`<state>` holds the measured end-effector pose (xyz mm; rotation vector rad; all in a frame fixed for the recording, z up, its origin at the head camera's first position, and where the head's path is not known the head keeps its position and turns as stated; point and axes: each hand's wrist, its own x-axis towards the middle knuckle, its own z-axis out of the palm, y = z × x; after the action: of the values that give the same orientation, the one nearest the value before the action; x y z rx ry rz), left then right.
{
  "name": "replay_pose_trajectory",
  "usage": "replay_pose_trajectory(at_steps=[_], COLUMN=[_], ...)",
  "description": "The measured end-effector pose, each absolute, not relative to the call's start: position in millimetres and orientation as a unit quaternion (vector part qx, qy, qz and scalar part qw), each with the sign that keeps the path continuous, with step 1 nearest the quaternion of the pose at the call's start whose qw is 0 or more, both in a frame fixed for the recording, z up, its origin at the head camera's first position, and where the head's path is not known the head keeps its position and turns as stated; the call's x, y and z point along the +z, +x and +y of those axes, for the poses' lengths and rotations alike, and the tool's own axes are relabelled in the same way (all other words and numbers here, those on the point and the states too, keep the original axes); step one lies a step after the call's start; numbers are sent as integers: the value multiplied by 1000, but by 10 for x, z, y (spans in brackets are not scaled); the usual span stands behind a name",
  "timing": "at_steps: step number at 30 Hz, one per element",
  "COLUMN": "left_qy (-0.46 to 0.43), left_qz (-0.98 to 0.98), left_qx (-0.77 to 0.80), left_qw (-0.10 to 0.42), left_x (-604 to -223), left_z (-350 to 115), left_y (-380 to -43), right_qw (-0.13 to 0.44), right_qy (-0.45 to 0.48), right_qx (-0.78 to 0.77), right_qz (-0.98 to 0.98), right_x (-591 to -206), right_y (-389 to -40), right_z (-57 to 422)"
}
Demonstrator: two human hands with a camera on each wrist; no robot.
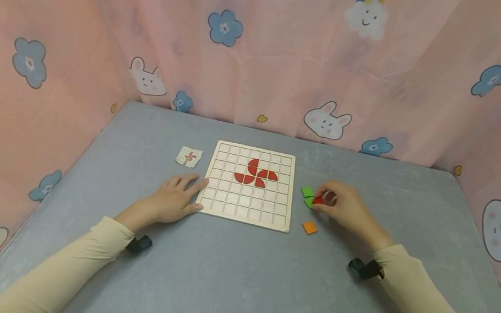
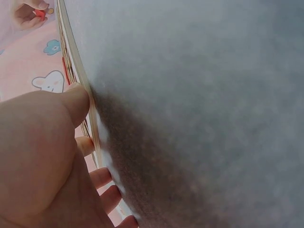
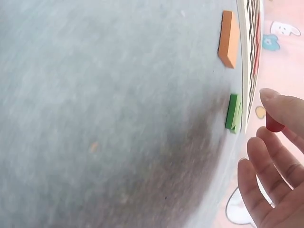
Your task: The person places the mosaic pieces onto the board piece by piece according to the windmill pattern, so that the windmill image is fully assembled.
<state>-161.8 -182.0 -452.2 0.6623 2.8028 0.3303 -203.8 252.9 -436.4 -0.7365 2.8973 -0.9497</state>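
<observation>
A wooden grid board (image 1: 241,206) lies on the table, with several red curved tiles (image 1: 252,166) forming a pinwheel in its upper middle. My left hand (image 1: 175,199) rests at the board's left edge, thumb and fingers touching its rim. To the right of the board, my right hand (image 1: 344,206) pinches a red tile (image 3: 274,124) between thumb and finger, above the table. Close by its fingertips lie green tiles (image 1: 307,192), partly hidden by the hand. An orange tile (image 1: 310,227) sits nearer to me, beside the board's lower right corner.
A small paper card (image 1: 189,157) with a printed grid and pinwheel pattern lies left of the board. The grey table (image 1: 227,287) meets a pink patterned curtain (image 1: 266,69) at the back and sides. Dark wrist straps (image 1: 365,269) show below the sleeves.
</observation>
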Motion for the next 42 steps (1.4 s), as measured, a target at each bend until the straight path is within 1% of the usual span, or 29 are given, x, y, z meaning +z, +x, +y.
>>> replay_pose_trajectory(at_steps=[6,15,27,34,42], left_qy=[225,226,226,226,228], left_qz=[960,959,959,960,960], left_qx=[111,117,117,115,110], left_qw=[122,125,125,122,118], left_x=[-4542,-4526,-4533,-4554,-4546], left_z=[-1822,-1824,-1825,-1839,-1825], left_y=[-1619,-1613,-1613,-1616,-1617], right_qw=[7,33,57,55,79], right_qy=[-237,-239,-197,-196,-157], right_qx=[-303,-309,-414,-427,-449], right_qz=[923,920,887,881,876], right_x=[-4373,-4418,-4464,-4512,-4510], right_y=[-2046,-2072,-2086,-2121,-2138], right_z=[2435,2193,1770,1580,1450])
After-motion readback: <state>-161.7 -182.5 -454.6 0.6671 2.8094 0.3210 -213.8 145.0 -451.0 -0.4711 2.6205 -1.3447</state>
